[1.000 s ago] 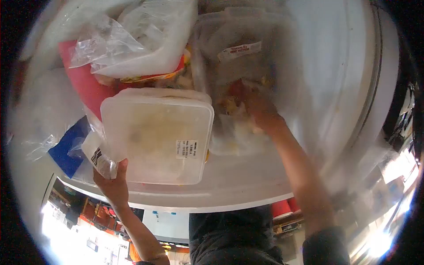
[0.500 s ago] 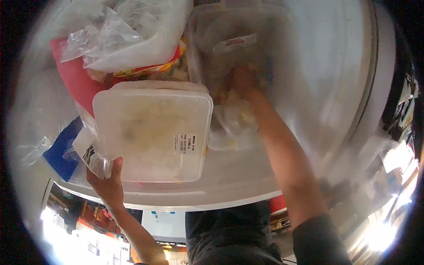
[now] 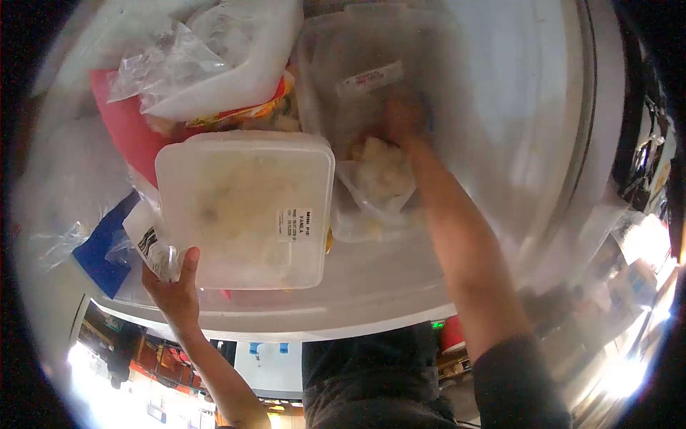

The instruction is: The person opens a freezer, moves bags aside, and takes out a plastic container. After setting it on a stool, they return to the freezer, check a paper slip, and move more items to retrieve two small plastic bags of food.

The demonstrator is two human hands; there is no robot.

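My left hand (image 3: 175, 289) grips the near left corner of a square translucent lidded container (image 3: 243, 207) with a small white label, thumb on top. A small white packet with black print (image 3: 151, 247) is pressed against that corner. My right hand (image 3: 404, 118) reaches deep into the white chest, blurred, against a large clear tub with a white label (image 3: 357, 64). Just below the hand lies a clear bag with pale lumps (image 3: 379, 175). Whether its fingers close on anything is hidden by blur.
A white bag and crumpled clear plastic (image 3: 214, 57) lie on a red pack (image 3: 128, 132) at the upper left. A blue packet (image 3: 103, 250) sits at the left. The chest's smooth white wall (image 3: 514, 114) curves at the right, its rim (image 3: 357, 318) nearest me.
My right hand has moved farther in, from the bag of pale lumps up to the labelled tub. My left hand and the lidded container shifted slightly left.
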